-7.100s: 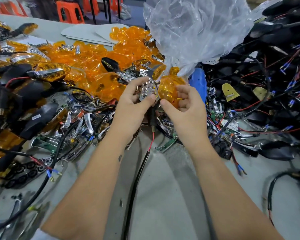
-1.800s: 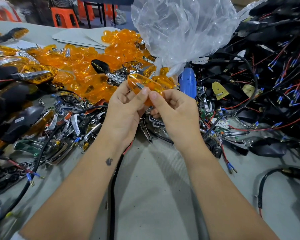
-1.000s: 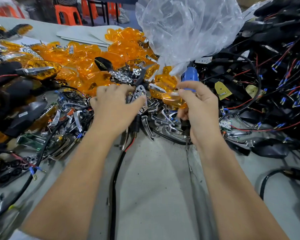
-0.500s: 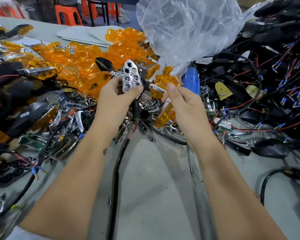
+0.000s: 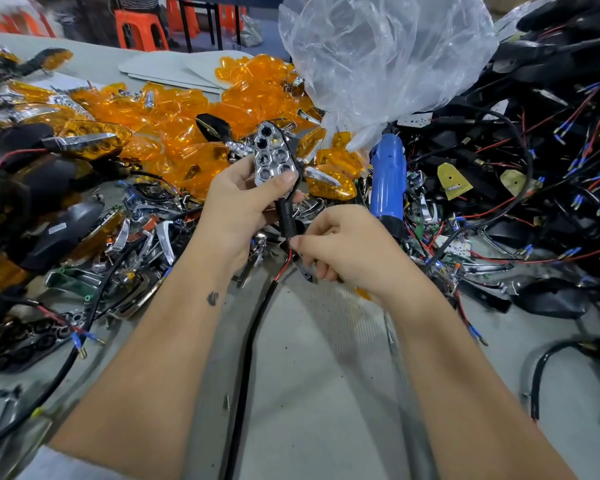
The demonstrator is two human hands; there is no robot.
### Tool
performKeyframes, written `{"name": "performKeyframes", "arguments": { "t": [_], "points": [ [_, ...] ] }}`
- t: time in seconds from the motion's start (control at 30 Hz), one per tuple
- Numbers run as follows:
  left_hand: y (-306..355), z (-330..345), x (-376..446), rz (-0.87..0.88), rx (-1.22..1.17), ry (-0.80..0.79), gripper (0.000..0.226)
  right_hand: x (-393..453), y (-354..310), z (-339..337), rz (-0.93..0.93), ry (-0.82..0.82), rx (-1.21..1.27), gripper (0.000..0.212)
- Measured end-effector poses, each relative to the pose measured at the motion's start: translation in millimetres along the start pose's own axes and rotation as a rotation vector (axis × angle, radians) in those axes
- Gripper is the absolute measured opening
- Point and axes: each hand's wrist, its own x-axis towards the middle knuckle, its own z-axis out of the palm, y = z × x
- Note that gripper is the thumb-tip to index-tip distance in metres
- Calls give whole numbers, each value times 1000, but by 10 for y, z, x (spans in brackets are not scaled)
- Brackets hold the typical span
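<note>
My left hand [image 5: 238, 206] grips a chrome reflector unit [image 5: 272, 157] with several round lamp cups, held upright above the table. A black stalk [image 5: 286, 220] runs down from it, and red and black wires [image 5: 284, 265] leave its lower end. My right hand [image 5: 347, 251] pinches those wires just below the stalk with thumb and forefinger. Its other fingers are curled over a small dark part and something amber that shows beneath the palm. A black cable [image 5: 246, 362] trails from the wires toward me across the grey table [image 5: 319, 393].
A heap of amber lenses [image 5: 187, 133] lies behind my hands. Chrome trims and black housings [image 5: 84, 220] pile up on the left. A blue electric screwdriver [image 5: 387, 181] lies to the right, under a clear plastic bag [image 5: 378, 57]. Tangled black wire harnesses [image 5: 534, 168] fill the right side.
My left hand kept the reflector unit raised. My right hand dropped from beside the unit to the wires below its stalk and now pinches them; the amber lens it held is mostly hidden.
</note>
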Motion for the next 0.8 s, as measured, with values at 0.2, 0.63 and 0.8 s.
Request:
{"name": "performKeyframes", "arguments": {
  "t": [0.2,0.63,0.8],
  "points": [
    [3,28,-13,49,-60,-19,34,-10,-28,50,21,2,-157,31],
    [17,24,-21,121,-96,62,30,-9,-14,104,55,121,51,43],
    [1,46,-21,115,-7,24,19,1,-1,147,-3,124,71,46]
  ]
}}
